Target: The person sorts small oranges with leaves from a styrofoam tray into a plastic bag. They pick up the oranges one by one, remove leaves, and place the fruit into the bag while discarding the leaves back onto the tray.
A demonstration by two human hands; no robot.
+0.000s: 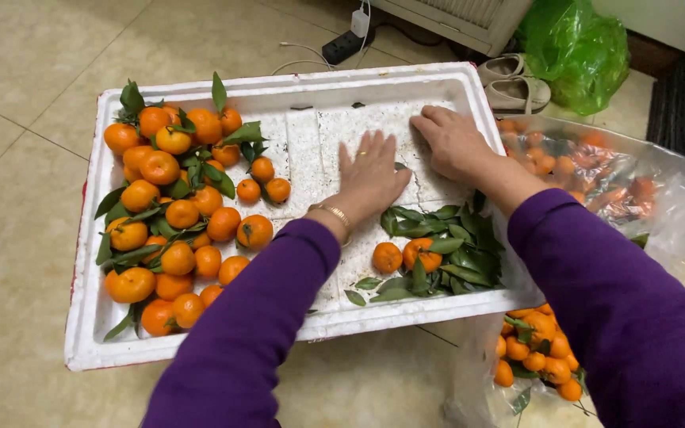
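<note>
Left hand [373,170] and right hand [452,141], fingers flat and together, holding nothing, pressed on bare floor of white foam tray [89,317], beside loose leaves [445,246]; tangerines [172,214] heaped at tray's left end, as if for sorting.

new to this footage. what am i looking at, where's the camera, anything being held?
One picture, from a camera worn on a person's head, looking down at their own two bare hands in purple sleeves. No machine here. On the tiled floor lies a white foam tray. Its left side holds a heap of tangerines with leaves on; at lower right sits a leaf pile with two more fruit. The left hand lies flat, palm down, on the tray's bare bottom. The right hand rests on it beside that. Neither holds anything. To the right lies a clear plastic bag with more tangerines inside.
</note>
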